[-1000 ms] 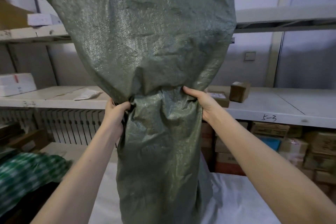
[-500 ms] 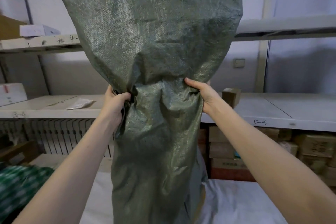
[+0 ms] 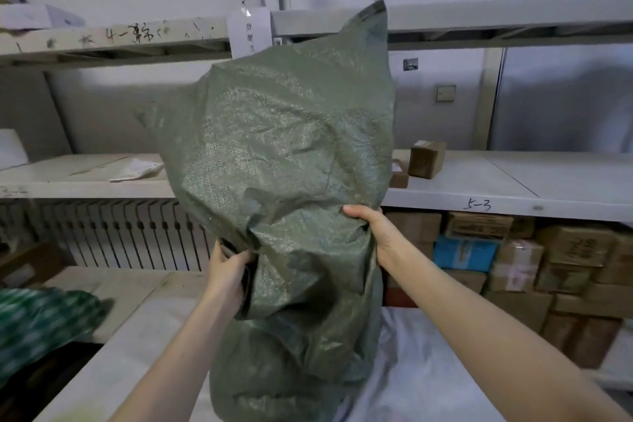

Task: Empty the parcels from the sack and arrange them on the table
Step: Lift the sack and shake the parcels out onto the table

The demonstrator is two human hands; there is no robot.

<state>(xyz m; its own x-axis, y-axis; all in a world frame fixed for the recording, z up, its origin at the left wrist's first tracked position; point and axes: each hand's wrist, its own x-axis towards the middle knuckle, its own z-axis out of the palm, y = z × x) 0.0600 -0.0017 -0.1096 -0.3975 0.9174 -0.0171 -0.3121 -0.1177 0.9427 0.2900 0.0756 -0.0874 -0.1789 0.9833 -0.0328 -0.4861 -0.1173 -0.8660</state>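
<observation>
A large green woven sack (image 3: 287, 154) stands upside down in front of me, its closed end up and its lower part bunched on the white table (image 3: 428, 373). My left hand (image 3: 227, 267) grips the sack's left side at mid-height. On the right side, my right hand (image 3: 373, 229) pinches a fold of the fabric. The top of the sack sags and leans to the right. The sack hides whatever parcels are inside or beneath it.
White shelving (image 3: 513, 181) runs behind, with a small brown box (image 3: 426, 159) on the middle shelf and several cardboard boxes (image 3: 548, 257) stacked below at the right. A green checked cloth (image 3: 41, 322) lies at the left. A paper (image 3: 135, 169) rests on the left shelf.
The sack and both hands have come down lower. Its upper part has gone slack and collapsed, now reaching only to the top shelf instead of filling the upper view.
</observation>
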